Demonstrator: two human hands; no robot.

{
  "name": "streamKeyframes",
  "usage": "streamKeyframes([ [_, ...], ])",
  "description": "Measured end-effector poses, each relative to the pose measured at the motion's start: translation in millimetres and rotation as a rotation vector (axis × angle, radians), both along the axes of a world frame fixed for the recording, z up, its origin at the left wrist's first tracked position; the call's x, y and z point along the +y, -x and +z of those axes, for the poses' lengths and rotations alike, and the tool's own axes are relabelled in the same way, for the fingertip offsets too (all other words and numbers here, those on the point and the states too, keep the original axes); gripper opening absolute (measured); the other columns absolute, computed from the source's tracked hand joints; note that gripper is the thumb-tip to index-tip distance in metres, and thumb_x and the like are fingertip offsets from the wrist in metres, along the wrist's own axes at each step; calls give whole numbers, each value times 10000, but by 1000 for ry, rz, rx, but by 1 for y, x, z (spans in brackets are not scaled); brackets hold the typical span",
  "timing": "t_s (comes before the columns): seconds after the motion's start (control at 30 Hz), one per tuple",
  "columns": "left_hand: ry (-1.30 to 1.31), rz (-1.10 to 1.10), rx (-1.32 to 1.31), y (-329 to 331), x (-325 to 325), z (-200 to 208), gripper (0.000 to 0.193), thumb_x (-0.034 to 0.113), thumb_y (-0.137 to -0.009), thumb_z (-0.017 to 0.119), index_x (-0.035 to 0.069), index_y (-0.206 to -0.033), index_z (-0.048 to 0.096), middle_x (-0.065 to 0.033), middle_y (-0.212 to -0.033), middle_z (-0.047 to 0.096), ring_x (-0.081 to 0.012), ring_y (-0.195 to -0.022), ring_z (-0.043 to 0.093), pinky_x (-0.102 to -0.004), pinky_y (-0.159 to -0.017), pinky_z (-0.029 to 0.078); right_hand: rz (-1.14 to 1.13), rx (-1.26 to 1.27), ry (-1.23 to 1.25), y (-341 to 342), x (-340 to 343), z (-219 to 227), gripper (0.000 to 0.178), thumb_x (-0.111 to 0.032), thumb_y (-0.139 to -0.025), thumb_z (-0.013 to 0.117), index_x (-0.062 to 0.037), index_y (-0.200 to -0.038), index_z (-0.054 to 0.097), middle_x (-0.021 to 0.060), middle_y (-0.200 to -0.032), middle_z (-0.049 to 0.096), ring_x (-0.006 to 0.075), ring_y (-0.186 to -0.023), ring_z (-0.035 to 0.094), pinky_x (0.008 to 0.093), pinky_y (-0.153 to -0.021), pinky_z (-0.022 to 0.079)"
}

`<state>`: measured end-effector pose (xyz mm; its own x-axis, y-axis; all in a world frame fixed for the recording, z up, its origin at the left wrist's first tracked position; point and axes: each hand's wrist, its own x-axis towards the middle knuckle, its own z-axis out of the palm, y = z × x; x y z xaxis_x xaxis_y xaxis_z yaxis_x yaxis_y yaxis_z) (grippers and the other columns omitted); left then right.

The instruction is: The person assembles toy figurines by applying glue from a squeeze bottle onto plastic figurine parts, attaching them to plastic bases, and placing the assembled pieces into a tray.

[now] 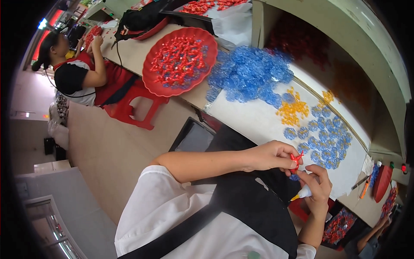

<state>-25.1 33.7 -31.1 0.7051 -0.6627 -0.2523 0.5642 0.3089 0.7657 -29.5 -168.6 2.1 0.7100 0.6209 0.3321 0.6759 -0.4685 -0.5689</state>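
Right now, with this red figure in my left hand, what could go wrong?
The bottle in your right hand has its tip aimed toward your apron and might drip. The figure, pinched in your left hand, could slip. The red bowl seems to overhang the table; a bump might tip it.

At the far left, a co-worker point(75, 82) in a black-and-white top sits at the bench, with a red plastic stool point(148, 114) near them on the pale floor point(97, 142). Farther along, a black bag point(144, 17) lies over a red basin point(154, 31), and a crumpled clear plastic bag point(233, 26) sits by the pale green shelf unit point(345, 13). A grey bin point(192, 136) stands below the bench edge. To the right lie an orange pen point(364, 189) and a red dish point(382, 183); another person's arm point(374, 231) shows beyond. White sacks point(59, 129) slump by the left wall.
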Motion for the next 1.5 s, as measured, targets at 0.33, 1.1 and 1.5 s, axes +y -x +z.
streamKeyframes([
  [0.33, -840, 958, -530, 4, 156, 39, 136, 96, -766, 583, 20, -878, 587, -29, -850, 594, -97, -746, 553, -229, -654, 443, -150, -65, -85, -4, 6, -4, 286, 31, -636, 658, -50, -909, 620, 128, -949, 542, 149, -560, 506, 240, -479, 416],
  [1.1, -1604, 1046, -1004, -31, 184, 54, 212, 162, -779, 584, 70, -970, 589, -78, -874, 615, -194, -780, 568, -305, -785, 403, -219, 32, -141, 8, -24, -20, 295, 9, -622, 677, -50, -905, 620, 98, -913, 554, 135, -539, 515, 239, -472, 421],
  [1.5, -1412, 589, -1969, -276, -23, -44, 220, 119, -673, 611, 173, -886, 611, -52, -943, 579, -217, -917, 528, -341, -787, 430, -374, 33, -147, 25, -60, -14, 297, 40, -610, 672, -34, -893, 619, 104, -902, 551, 170, -627, 569, 258, -520, 454],
])
